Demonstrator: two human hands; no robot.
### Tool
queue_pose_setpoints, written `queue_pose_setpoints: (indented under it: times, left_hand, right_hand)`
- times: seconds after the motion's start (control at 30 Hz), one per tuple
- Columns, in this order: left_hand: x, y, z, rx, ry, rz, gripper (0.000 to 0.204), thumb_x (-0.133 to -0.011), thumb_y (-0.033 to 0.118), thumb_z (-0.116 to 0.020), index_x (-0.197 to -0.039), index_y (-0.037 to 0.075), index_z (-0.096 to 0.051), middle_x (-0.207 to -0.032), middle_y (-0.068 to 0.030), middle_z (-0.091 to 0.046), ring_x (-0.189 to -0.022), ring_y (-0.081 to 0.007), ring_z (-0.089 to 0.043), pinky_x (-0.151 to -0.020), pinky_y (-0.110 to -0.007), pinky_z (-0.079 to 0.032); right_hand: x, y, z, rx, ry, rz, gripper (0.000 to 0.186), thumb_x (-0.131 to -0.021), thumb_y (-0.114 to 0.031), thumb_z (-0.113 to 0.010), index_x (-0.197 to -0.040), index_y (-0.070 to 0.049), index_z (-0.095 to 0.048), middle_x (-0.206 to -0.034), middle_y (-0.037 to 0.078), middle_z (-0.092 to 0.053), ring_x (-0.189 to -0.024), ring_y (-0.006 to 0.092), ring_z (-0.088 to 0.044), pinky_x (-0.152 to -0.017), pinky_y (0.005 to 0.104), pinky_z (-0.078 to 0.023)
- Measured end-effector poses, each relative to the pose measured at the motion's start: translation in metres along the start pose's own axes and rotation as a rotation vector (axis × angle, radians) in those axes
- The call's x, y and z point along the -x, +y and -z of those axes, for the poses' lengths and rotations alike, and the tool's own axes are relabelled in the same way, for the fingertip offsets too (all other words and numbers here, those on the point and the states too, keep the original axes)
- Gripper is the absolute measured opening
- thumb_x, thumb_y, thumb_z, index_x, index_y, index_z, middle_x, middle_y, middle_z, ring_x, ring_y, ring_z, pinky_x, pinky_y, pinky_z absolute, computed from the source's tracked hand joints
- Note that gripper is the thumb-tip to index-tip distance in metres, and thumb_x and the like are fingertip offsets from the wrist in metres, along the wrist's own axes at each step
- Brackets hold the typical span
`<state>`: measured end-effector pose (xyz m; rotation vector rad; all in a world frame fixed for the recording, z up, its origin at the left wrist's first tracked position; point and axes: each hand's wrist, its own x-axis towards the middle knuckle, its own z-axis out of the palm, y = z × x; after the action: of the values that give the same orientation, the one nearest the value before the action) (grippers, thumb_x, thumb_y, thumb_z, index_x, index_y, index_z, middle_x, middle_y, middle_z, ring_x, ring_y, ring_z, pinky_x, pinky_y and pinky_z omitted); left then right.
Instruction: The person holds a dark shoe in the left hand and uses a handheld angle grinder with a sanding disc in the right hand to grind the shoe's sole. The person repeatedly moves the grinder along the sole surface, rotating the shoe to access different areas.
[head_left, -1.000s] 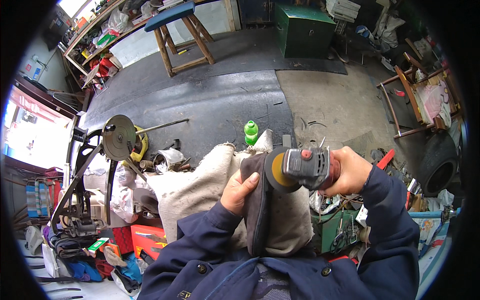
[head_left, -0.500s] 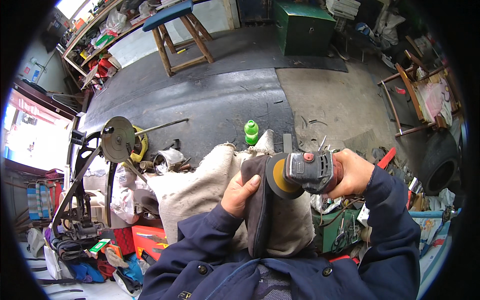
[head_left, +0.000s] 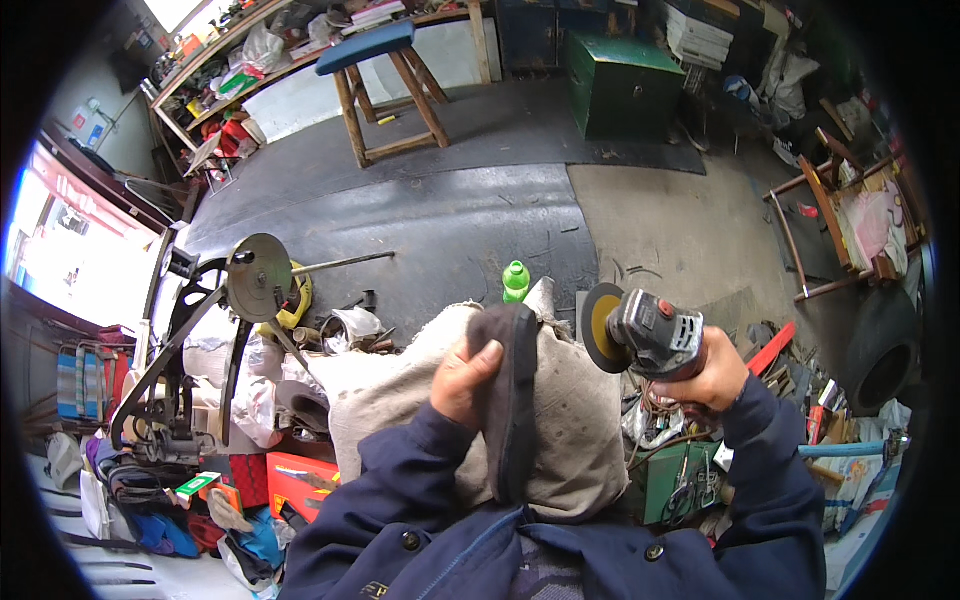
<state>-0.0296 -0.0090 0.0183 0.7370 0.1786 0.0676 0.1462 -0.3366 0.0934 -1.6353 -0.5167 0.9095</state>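
My left hand (head_left: 466, 382) is closed around a dark shoe (head_left: 514, 410), thumb lying over its near side. The shoe is tilted on edge above my lap, so its sole edge faces right. In my right hand (head_left: 718, 375) is an angle grinder (head_left: 655, 335), gripped by its body. Its round yellow and black disc (head_left: 603, 328) stands to the right of the shoe, with a gap between them. Whether the disc spins cannot be made out. Under the shoe, a pale stained cloth (head_left: 585, 440) covers my lap.
A black hand-wheel machine (head_left: 258, 278) stands at left. Beyond the cloth is a green bottle (head_left: 516, 282). Tools and scraps crowd the right, near a green box (head_left: 668, 485) and a tyre (head_left: 880, 335). Farther off are a blue-topped stool (head_left: 365, 48) and a green chest (head_left: 625, 90).
The grinder has moved right, away from the shoe that its disc was against. The shoe has turned, showing more of its sole edge. The whole view has shifted slightly.
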Motion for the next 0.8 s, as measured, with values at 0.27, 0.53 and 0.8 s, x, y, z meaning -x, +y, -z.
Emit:
queue_pose_setpoints:
  times: [0.27, 0.53, 0.8]
  left_hand:
    - [0.019, 0.027, 0.023, -0.226, -0.109, -0.076, 0.051, -0.111, 0.016, -0.072, -0.159, 0.005, -0.060, -0.144, -0.0040, -0.072, -0.129, -0.0164, -0.067, -0.114, -0.037, -0.051]
    - [0.055, -0.033, 0.028, -0.161, -0.072, 0.018, 0.052, -0.110, 0.018, -0.072, -0.158, 0.002, -0.060, -0.145, -0.0066, -0.071, -0.129, -0.0177, -0.068, -0.114, -0.037, -0.052]
    - [0.037, -0.007, 0.005, -0.067, 0.238, 0.092, 0.029, -0.110, 0.027, -0.074, -0.123, 0.001, -0.076, -0.107, -0.0049, -0.078, -0.094, -0.0153, -0.075, -0.086, -0.032, -0.060]
  right_hand:
    - [0.047, -0.018, -0.044, 0.242, 0.109, 0.238, 0.044, -0.082, 0.001, -0.090, -0.125, 0.001, -0.080, -0.113, 0.005, -0.084, -0.102, 0.0128, -0.078, -0.095, 0.0309, -0.061]
    - [0.063, -0.007, -0.065, 0.176, 0.046, 0.138, 0.045, -0.078, -0.001, -0.091, -0.121, 0.001, -0.079, -0.108, 0.005, -0.083, -0.096, 0.0094, -0.074, -0.091, 0.0289, -0.059]
    - [0.045, 0.007, -0.066, 0.180, 0.013, 0.137, 0.055, -0.074, -0.003, -0.093, -0.125, 0.002, -0.074, -0.106, 0.004, -0.082, -0.095, 0.0094, -0.074, -0.091, 0.0303, -0.060]
